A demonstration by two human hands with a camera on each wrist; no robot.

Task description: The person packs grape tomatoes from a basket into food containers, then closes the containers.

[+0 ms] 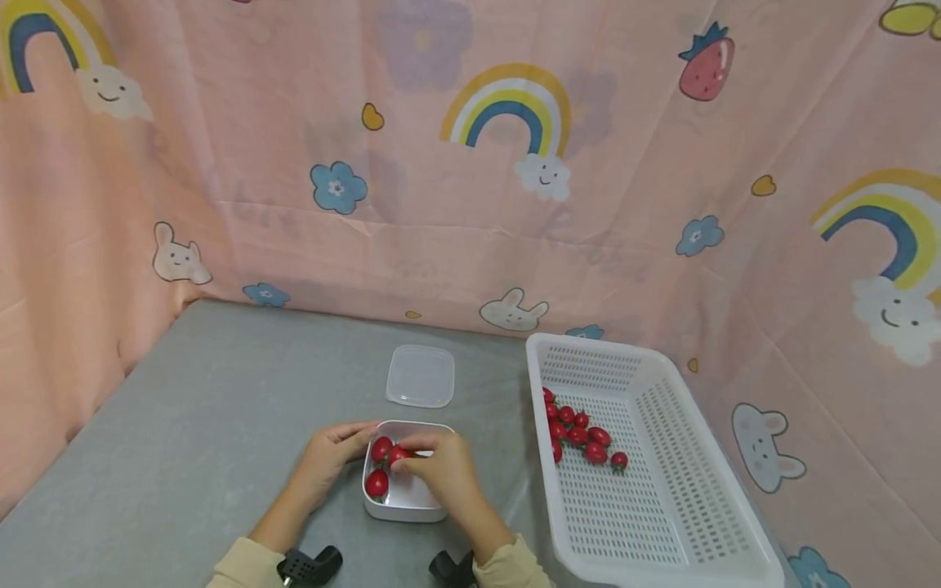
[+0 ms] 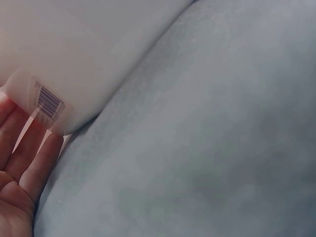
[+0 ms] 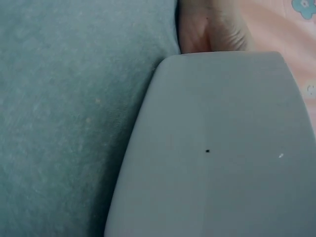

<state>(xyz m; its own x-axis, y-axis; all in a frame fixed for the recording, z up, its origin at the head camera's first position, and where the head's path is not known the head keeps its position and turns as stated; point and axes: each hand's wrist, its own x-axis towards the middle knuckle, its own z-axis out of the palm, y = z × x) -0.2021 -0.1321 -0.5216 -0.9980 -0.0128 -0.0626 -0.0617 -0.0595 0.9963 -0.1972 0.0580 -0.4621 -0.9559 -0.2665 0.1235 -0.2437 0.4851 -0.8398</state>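
A small white lunch box [image 1: 407, 515] stands on the grey cloth, holding red cherry tomatoes [image 1: 377, 483] along its left side. My left hand [image 1: 331, 457] touches the box at its back left corner. In the left wrist view its fairly straight fingers [image 2: 37, 165] lie against the outer wall beside a barcode label [image 2: 48, 103]. Over the box, my right hand [image 1: 444, 474] pinches a cherry tomato [image 1: 398, 455] between thumb and fingers. The box's outer wall [image 3: 212, 148] fills much of the right wrist view, which does not show that tomato.
Behind the box lies a translucent lid [image 1: 421, 376]. To the right stands a large white perforated basket [image 1: 647, 523] with several cherry tomatoes [image 1: 577, 435] near its left wall. A pink patterned curtain [image 1: 441, 245] hangs behind the grey table [image 1: 243, 392].
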